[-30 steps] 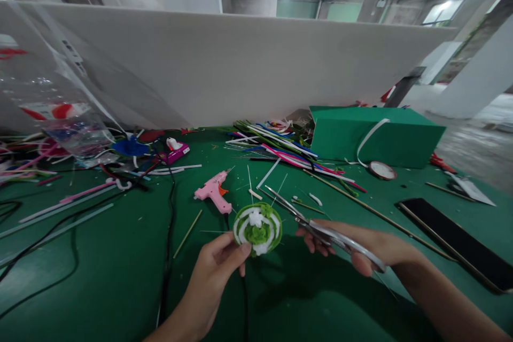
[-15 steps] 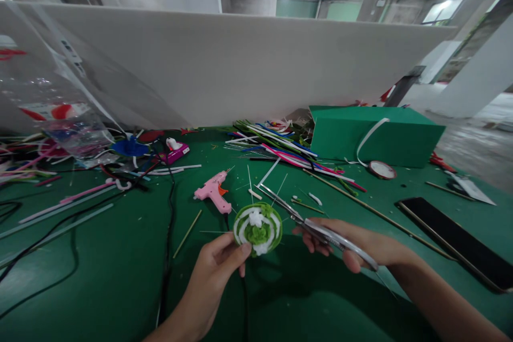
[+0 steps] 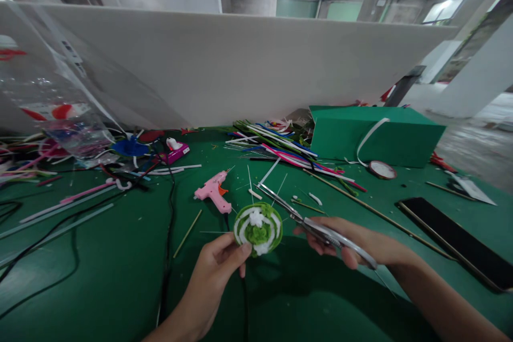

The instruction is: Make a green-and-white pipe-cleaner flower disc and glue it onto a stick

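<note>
Between thumb and fingers, my left hand (image 3: 224, 259) pinches the lower left rim of a round green-and-white disc (image 3: 258, 230) that looks made of fuzzy pipe cleaner. Thin wires stick out around its edge. My right hand (image 3: 340, 243) is wrapped round a pair of metal scissors (image 3: 316, 227), whose blades point up and left, just past the disc's upper right edge. The blades look slightly parted near a thin wire; I cannot tell if they touch it. A pink glue gun (image 3: 214, 192) lies on the table behind my left hand.
Coloured pipe cleaners (image 3: 280, 144) lie heaped at the back. A green box (image 3: 377, 136) and a tape roll (image 3: 382, 169) stand to their right. A black phone (image 3: 457, 243) lies far right. At left are a plastic bottle (image 3: 60, 112) and black cables (image 3: 168, 235) on the green table.
</note>
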The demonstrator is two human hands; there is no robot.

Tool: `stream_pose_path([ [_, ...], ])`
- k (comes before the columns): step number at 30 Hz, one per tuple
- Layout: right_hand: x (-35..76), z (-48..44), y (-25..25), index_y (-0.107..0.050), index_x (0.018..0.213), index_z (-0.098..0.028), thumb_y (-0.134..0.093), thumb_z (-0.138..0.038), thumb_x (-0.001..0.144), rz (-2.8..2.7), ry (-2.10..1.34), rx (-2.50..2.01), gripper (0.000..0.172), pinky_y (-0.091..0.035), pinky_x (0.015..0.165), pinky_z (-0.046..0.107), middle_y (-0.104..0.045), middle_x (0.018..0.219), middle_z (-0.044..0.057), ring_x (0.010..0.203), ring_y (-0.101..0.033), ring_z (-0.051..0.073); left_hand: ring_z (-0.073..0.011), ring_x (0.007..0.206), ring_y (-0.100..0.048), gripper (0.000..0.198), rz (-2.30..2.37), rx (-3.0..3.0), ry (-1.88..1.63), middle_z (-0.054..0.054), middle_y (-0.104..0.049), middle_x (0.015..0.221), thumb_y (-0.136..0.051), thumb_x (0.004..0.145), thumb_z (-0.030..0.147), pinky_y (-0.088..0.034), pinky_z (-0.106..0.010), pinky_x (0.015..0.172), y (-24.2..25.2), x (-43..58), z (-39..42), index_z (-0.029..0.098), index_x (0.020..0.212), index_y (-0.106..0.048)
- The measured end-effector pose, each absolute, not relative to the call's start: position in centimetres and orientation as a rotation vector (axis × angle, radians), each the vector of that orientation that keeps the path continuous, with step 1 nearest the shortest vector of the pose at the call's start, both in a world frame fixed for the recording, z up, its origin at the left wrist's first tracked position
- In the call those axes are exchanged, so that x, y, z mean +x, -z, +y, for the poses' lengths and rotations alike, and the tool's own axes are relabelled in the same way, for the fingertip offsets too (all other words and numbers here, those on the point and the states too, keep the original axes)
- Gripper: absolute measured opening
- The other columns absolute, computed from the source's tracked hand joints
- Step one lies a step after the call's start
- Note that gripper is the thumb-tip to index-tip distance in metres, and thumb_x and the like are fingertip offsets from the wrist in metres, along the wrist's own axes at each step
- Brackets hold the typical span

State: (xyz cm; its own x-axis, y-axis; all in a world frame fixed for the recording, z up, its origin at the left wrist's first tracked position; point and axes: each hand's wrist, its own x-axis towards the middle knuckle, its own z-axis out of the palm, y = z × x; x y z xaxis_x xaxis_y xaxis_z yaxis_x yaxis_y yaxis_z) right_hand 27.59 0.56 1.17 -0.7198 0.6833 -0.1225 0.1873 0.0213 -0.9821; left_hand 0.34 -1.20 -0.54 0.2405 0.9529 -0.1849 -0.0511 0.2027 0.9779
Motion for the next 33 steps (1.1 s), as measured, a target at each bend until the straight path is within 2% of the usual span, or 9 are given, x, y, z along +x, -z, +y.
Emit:
stream_pose_path([
  [5, 27.6, 0.7, -1.0, -0.047, 0.121, -0.016, -0.06, -0.06, 0.07, -1.927, -1.726, -0.898, 0.069, -0.041, 0.066, 0.027, -0.051, 0.087, 0.005, 0.074, -0.046, 0.016, -0.0137, 0.063, -0.041, 0.019, 1.073, 1.107, -0.937, -0.003, -0.058, 0.075, -0.061, 0.078, 0.034, -0.038, -0.024, 0.053, 0.5, 0.3, -1.3, 0.017, 0.081, -0.068],
  [11, 27.5, 0.8, -0.7, -0.051, 0.116, -0.016, -0.051, -0.057, 0.08, -1.987, -1.629, -0.985, 0.054, -0.035, 0.054, 0.022, -0.049, 0.08, 0.001, 0.063, -0.04, 0.011, -0.0133, 0.062, -0.041, 0.018, 1.076, 1.09, -0.942, -0.004, -0.06, 0.077, -0.063, 0.077, 0.031, -0.038, -0.024, 0.052, 0.4, 0.3, -1.4, 0.016, 0.084, -0.07],
  [16, 27.2, 0.7, -0.8, -0.055, 0.109, -0.016, -0.049, -0.05, 0.084, -1.987, -1.54, -1.114, 0.042, -0.037, 0.055, 0.022, -0.051, 0.082, 0.002, 0.066, -0.042, 0.012, -0.013, 0.062, -0.041, 0.017, 1.062, 1.092, -0.962, -0.004, -0.058, 0.075, -0.062, 0.078, 0.03, -0.038, -0.024, 0.052, 0.5, 0.3, -1.4, 0.016, 0.084, -0.07],
  [26, 26.5, 0.5, -0.8, -0.057, 0.101, -0.012, -0.049, -0.046, 0.086, -1.842, -1.601, -1.136, 0.038, -0.035, 0.046, 0.018, -0.05, 0.069, 0.0, 0.056, -0.044, 0.009, -0.013, 0.062, -0.041, 0.018, 1.061, 1.079, -0.948, -0.004, -0.057, 0.075, -0.062, 0.078, 0.03, -0.037, -0.024, 0.052, 0.3, 0.3, -1.2, 0.017, 0.086, -0.071],
  [33, 26.8, 0.4, -0.5, -0.054, 0.109, -0.012, -0.047, -0.046, 0.087, -1.879, -1.627, -1.087, 0.041, -0.042, 0.052, 0.022, -0.056, 0.078, 0.004, 0.06, -0.049, 0.011, -0.0134, 0.064, -0.041, 0.02, 1.047, 1.041, -0.938, -0.005, -0.058, 0.078, -0.061, 0.079, 0.032, -0.037, -0.023, 0.051, 0.3, 0.4, -1.3, 0.016, 0.086, -0.071],
])
